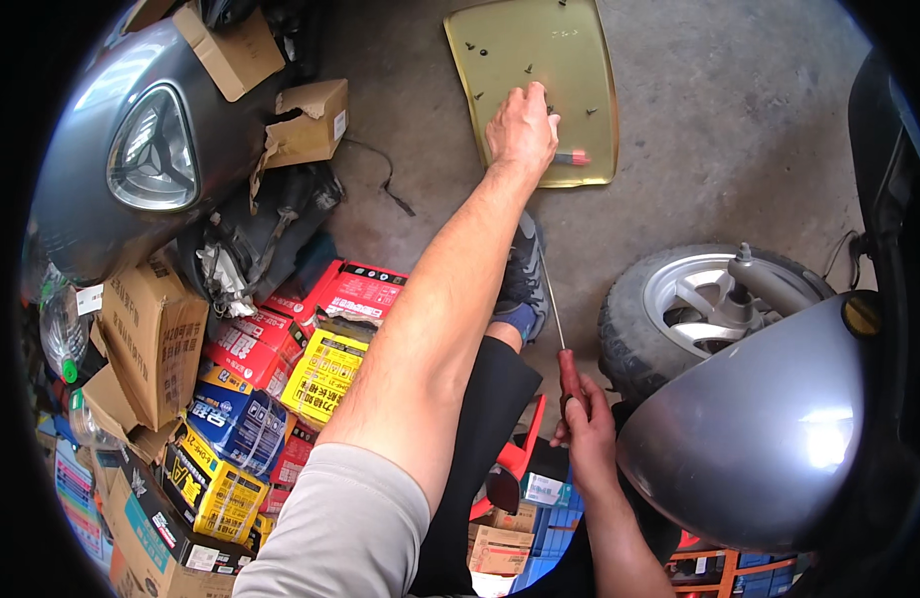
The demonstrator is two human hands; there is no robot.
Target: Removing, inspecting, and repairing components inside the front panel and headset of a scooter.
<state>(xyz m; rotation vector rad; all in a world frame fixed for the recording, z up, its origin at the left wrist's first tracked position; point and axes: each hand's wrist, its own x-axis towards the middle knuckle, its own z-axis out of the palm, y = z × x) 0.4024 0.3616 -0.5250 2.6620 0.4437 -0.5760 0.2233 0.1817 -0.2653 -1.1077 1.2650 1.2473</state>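
Note:
My left hand (523, 130) reaches down over a yellowish panel (595, 60) lying on the floor like a tray. Its fingers are curled together, their tips partly hidden, close to one of the small dark screws (528, 69) scattered on the panel. Whether a screw is between the fingers I cannot make out. Beside the wrist, a short red-ended object (578, 157) lies on the panel, partly covered by the hand. Lower right, my right hand (586, 429) is wrapped round the red handle of a screwdriver (570, 374), its long thin shaft pointing up and away.
To the right are a wheel (629, 309) and a glossy grey body panel (749, 429). A grey vehicle front with a headlight (156, 149) stands at the left. Below it are stacked red, yellow and blue boxes (325, 374) and open cardboard cartons (156, 339). My shoe (523, 269) rests on the concrete floor.

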